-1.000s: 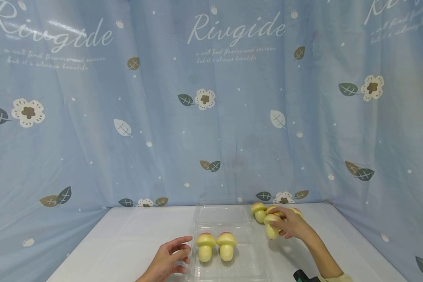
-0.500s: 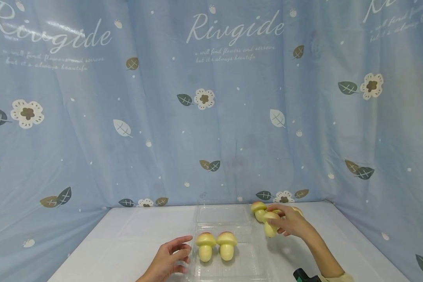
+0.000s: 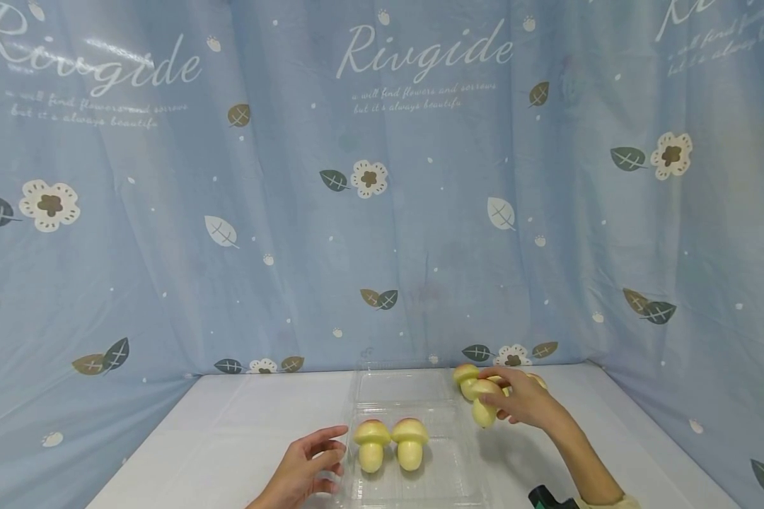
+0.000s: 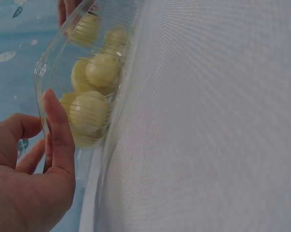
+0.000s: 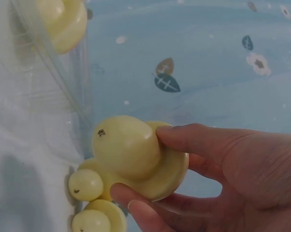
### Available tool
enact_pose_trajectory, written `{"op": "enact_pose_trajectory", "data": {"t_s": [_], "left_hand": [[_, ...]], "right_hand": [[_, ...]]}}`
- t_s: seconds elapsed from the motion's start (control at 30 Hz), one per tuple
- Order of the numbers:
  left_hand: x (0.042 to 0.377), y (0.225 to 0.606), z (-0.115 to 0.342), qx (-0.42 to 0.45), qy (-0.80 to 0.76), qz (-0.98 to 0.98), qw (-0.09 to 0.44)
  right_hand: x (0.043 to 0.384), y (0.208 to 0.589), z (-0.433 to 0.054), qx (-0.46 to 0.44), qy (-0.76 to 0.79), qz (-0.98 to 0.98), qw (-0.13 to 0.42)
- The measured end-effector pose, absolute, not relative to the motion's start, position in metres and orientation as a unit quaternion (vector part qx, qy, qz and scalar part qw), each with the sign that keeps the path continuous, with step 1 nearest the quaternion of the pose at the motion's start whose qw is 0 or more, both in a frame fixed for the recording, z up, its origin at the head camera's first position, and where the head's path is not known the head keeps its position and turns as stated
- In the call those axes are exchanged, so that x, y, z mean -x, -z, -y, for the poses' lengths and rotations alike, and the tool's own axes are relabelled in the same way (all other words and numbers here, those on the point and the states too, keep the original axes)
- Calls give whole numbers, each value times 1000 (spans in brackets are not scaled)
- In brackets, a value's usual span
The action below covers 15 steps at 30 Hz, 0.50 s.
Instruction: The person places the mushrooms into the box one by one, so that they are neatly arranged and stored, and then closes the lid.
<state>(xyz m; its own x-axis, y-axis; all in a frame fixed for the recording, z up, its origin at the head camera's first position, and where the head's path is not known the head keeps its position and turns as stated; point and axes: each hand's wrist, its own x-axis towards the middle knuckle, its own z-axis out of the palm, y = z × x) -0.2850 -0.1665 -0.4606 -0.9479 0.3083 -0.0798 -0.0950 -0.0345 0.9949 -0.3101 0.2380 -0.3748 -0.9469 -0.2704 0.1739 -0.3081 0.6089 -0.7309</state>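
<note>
My right hand (image 3: pixel 523 397) holds a yellow-green mushroom-shaped fruit (image 3: pixel 484 413) between thumb and fingers, above the table at the back right. In the right wrist view this fruit (image 5: pixel 126 147) shows a small dark mark on its rounded end. Two like it, the left fruit (image 3: pixel 371 445) and the right fruit (image 3: pixel 410 444), stand side by side in a clear plastic clamshell box (image 3: pixel 442 488), its lid folded back. At the box's left edge is my left hand (image 3: pixel 305 466), fingers loosely bent. The left wrist view has its fingertips against the clear rim (image 4: pixel 39 72).
More mushroom-shaped fruits, one fruit (image 3: pixel 465 378) among them, lie behind the right hand, partly hidden. The box's open lid (image 3: pixel 404 387) lies toward the blue printed curtain (image 3: pixel 420 247). A black object (image 3: pixel 547 497) lies at the front right of the white table (image 3: pixel 184 445).
The right hand has shifted slightly left and up with the fruit, which now tilts a little more. My left hand and the two fruits in the box stay in place.
</note>
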Motion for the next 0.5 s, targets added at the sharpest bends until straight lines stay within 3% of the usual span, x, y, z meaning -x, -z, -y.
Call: {"op": "enact_pose_trajectory", "data": {"t_s": [0.5], "left_hand": [[285,462,168,-85,-719,-675,143]], "right_hand": [[300,365,-223,-178,-404,897,25]]}}
